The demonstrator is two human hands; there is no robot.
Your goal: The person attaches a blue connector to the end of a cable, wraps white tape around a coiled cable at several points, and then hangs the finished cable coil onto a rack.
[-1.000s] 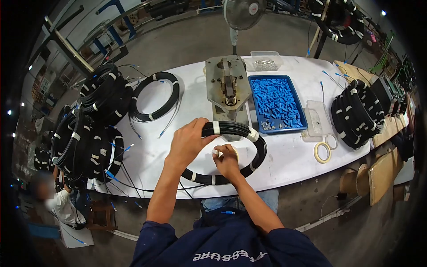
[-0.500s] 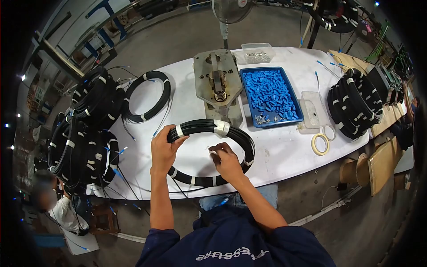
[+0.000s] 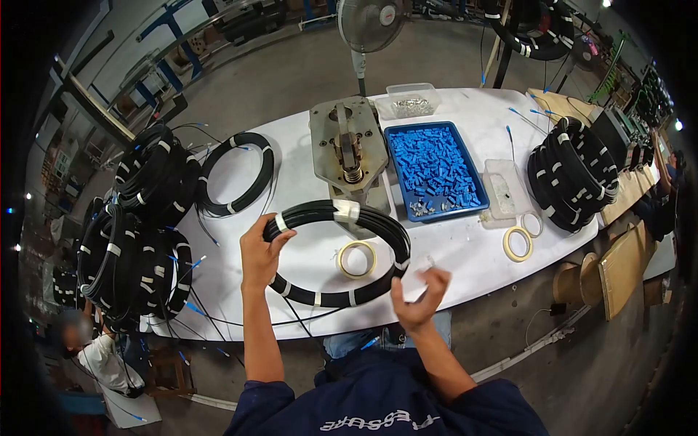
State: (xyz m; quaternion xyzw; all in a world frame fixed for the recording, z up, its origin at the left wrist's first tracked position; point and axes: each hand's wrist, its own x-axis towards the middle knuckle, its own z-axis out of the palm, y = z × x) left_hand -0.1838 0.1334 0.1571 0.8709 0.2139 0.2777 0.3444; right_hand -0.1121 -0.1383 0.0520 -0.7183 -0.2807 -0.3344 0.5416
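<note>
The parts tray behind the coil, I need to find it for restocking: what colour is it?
Blue, tray and parts alike; clearest in the head view.

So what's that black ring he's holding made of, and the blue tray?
The black ring looks like coiled cable in a smooth, slightly shiny plastic or rubber jacket, bound with pale tape bands. The left hand grips it. The blue tray looks like matte moulded plastic, with one even colour and rounded rims.

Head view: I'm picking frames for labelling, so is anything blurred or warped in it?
Head view: strong fisheye bending with dark corners; the right hand is motion-blurred, while the left hand on the black cable coil is sharp; a bystander's face is blurred out.
</note>
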